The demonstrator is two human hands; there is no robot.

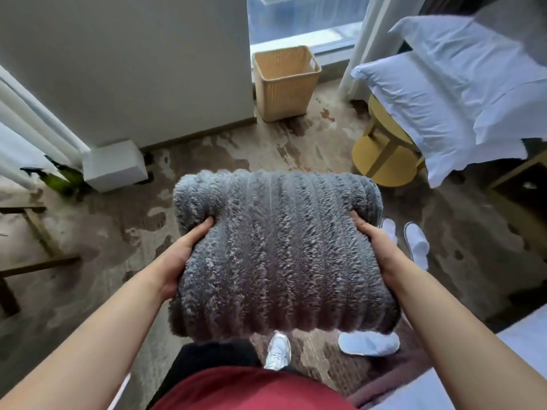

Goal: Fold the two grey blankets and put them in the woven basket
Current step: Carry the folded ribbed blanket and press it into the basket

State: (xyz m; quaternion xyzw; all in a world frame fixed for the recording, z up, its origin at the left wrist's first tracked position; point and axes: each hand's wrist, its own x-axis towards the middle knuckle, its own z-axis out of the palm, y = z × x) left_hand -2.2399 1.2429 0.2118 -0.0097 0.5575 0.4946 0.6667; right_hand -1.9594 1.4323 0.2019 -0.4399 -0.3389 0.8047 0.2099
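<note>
I'm holding the folded grey blanket [281, 255] at the centre of the frame, above the carpet [112, 261]. My left hand [183, 255] and right hand [376, 250] are gripping its sides, thumbs on top, fingers hidden underneath. The woven basket [281, 93] is standing at upper centre, well apart.

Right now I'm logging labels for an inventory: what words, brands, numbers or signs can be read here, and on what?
None can be read.
The grey blanket, woven basket, white box and white slippers show no print.
The green bottle is too blurred to tell.
</note>
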